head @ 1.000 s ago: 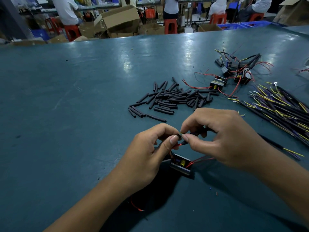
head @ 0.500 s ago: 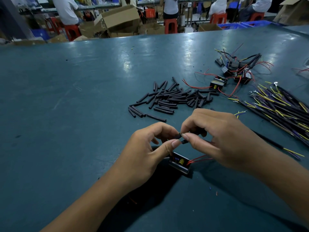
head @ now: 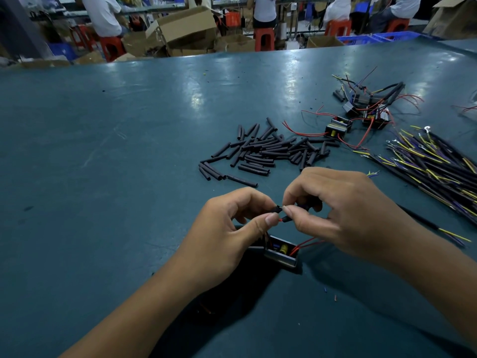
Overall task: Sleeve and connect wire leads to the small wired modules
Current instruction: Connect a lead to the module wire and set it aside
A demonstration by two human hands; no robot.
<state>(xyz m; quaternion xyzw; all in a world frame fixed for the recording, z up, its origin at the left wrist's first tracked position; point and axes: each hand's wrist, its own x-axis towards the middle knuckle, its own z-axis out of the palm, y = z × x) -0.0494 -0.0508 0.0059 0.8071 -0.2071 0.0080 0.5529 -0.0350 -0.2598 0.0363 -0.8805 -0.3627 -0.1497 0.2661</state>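
A small black module point(head: 280, 251) with a yellow part and red leads lies on the green table point(head: 129, 177), just below my hands. My left hand point(head: 227, 236) pinches a short black sleeve point(head: 277, 209) and a red lead between thumb and forefinger. My right hand point(head: 340, 210) pinches the wire end right against it, fingertips nearly touching. A black cable with yellow and purple ends point(head: 438, 228) trails out from under my right hand.
A heap of black sleeve pieces point(head: 265, 151) lies beyond my hands. Further right sit several wired modules point(head: 338, 129) and a bundle of yellow and purple wire leads point(head: 436, 161). Cardboard boxes point(head: 185, 27) and seated people stand past the table's far edge.
My hands stayed together over the module with only small finger movements. A bit of red lead now shows between the fingertips below the sleeve.
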